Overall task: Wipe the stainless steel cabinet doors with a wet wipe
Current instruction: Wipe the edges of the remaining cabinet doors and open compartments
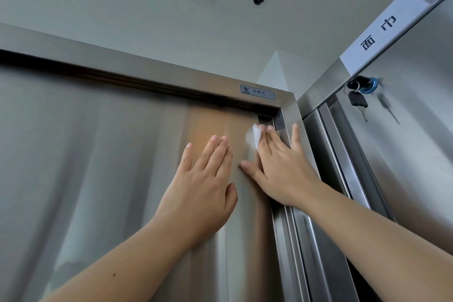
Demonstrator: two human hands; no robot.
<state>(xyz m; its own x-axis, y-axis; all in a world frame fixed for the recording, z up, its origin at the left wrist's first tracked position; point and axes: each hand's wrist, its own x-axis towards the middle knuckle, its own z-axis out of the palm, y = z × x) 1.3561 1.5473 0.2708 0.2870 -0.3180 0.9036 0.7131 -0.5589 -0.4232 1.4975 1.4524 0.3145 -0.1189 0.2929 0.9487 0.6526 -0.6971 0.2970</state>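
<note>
Your left grip (203, 179) lies flat and outstretched, holding nothing, on the brushed stainless steel cabinet door (98, 154); your right grip (282, 169), also flat, presses the thin white wet wipe (255, 137) against the door's upper right corner. The wipe will likely be limp and slide on slick steel, so keep flat pressure on it. The blue-and-white frame sticker (257, 92) reads "合格证"; the white paper label (377, 32) reads "面巾".

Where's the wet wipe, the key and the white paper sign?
wet wipe (255, 136): head view, its white folded corner.
key (357, 101): head view, its black head.
white paper sign (379, 32): head view, middle, between the two characters.
</note>
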